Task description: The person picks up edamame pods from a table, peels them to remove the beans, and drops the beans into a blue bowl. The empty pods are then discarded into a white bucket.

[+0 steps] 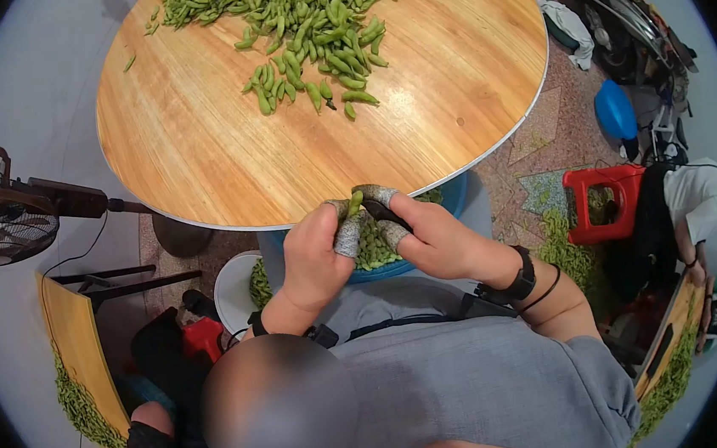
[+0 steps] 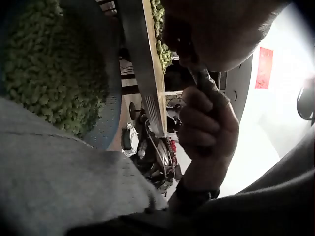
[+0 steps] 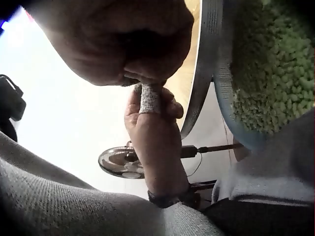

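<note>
- left hand [image 1: 315,258] and right hand [image 1: 432,235], lower centre: taped fingertips pinch one green edamame pod [image 1: 356,202]
- blue bowl of shelled beans [image 1: 457,197] beneath, round wooden table [image 1: 225,163] above

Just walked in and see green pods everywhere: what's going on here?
A seated person holds one edamame pod pinched between both hands, left hand and right hand, with wrapped fingertips, above a blue basin of shelled beans on their lap. A heap of pods waits on the round wooden table.
</note>
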